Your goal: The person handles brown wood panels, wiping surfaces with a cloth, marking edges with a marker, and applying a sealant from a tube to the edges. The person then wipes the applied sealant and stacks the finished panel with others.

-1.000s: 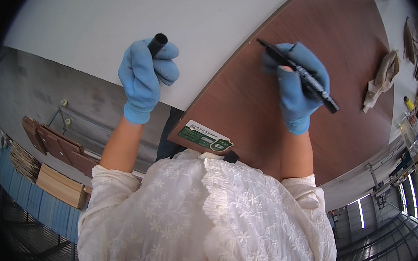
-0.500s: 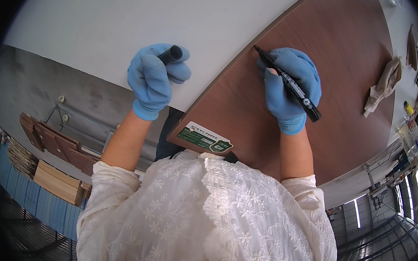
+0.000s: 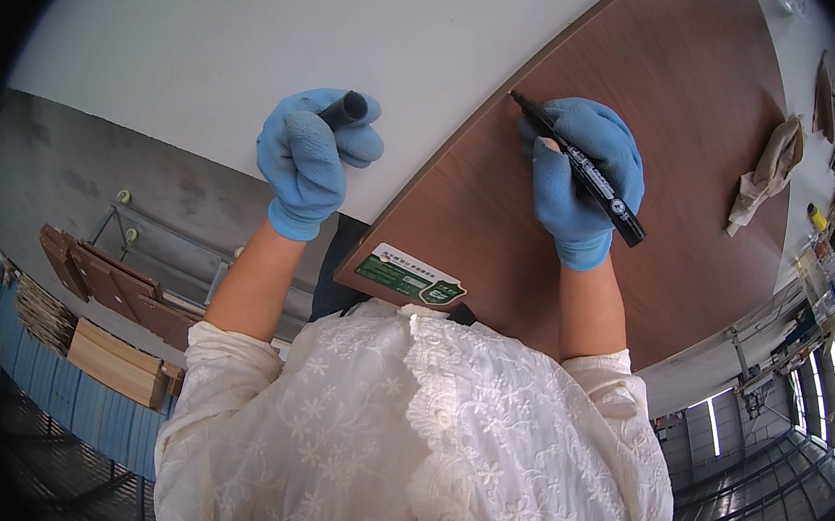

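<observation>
Both my hands wear light blue gloves. My right hand (image 3: 590,172) is closed around a black marker (image 3: 600,190), uncapped, its tip pointing up and left near the edge of a brown wood-grain board (image 3: 693,116). Whether the tip touches the board I cannot tell. Held in the curled fingers of my left hand (image 3: 309,155) is the black marker cap (image 3: 345,110), over the white surface left of the board. At the board's near corner sits a green and white label (image 3: 408,275).
The board lies on a white tabletop (image 3: 259,24). A crumpled tan cloth or glove (image 3: 770,174) rests at the board's right, with assorted tools and bottles (image 3: 832,240) beyond. Brown panels (image 3: 114,282) and a wheeled metal frame (image 3: 173,242) stand lower left.
Both hands have shifted very slightly to the right, carrying the marker and the cap with them. The board has not moved.
</observation>
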{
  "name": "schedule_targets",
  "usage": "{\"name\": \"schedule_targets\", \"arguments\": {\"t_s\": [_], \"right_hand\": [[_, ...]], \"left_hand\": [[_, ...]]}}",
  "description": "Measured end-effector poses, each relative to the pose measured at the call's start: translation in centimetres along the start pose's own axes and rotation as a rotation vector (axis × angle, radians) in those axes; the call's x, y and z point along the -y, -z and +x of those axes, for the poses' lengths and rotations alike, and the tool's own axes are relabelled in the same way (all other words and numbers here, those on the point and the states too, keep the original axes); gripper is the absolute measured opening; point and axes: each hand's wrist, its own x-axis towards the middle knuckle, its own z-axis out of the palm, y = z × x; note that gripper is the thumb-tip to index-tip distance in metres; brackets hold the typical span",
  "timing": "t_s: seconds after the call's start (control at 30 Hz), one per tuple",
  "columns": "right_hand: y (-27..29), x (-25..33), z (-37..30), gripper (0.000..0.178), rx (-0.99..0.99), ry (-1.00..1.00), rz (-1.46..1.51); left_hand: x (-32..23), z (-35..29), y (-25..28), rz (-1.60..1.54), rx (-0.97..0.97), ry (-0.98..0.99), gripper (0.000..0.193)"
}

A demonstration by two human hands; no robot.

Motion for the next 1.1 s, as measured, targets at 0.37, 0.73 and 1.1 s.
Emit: {"name": "schedule_targets", "arguments": {"t_s": [0.37, 0.73, 1.1], "right_hand": [[0.1, 0.5, 1.1, 0.027, 0.038, 0.152, -0.086], [-0.2, 0.8, 1.1, 0.030, 0.043, 0.196, -0.155], [0.0, 0.9, 1.1, 0.029, 0.118, 0.189, -0.169]], "left_hand": [[0.2, 0.0, 0.1, 0.009, 0.030, -0.030, 0.058], [0.0, 0.0, 0.0, -0.022, 0.020, -0.039, 0.057], [0.2, 0.0, 0.2, -0.015, 0.046, -0.062, 0.054]]}}
